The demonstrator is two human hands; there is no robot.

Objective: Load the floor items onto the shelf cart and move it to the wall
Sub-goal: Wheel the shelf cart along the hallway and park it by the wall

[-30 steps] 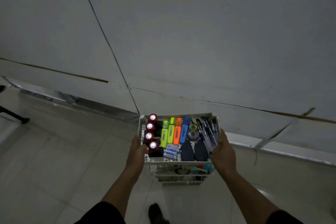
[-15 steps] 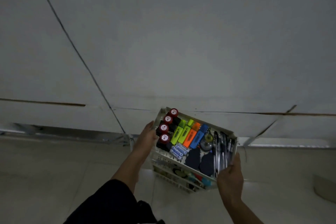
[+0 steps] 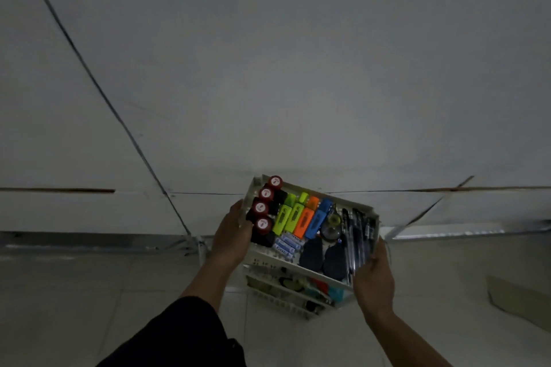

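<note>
A white tiered shelf cart [image 3: 376, 219] stands on the floor, its far side close to the grey wall [image 3: 298, 68]. Its top tray holds red-capped containers [image 3: 264, 225], green, orange and blue highlighters [image 3: 301, 219], batteries [image 3: 286, 244], tape rolls [image 3: 331, 228], dark pens [image 3: 357, 235] and two dark oval items [image 3: 323, 253]. The lower tiers hold more small items, partly hidden. My left hand [image 3: 231, 235] grips the tray's left rim. My right hand [image 3: 374, 274] grips its near right corner.
A metal skirting strip [image 3: 89, 240] runs along the foot of the wall. A cardboard piece [image 3: 518, 301] lies on the tiled floor at the right. Pale floor tiles [image 3: 74, 307] spread out to the left.
The cart has turned clockwise and shifted right, ending skewed to the wall. My hands stayed on its rims. The view has swung to face the wall more squarely.
</note>
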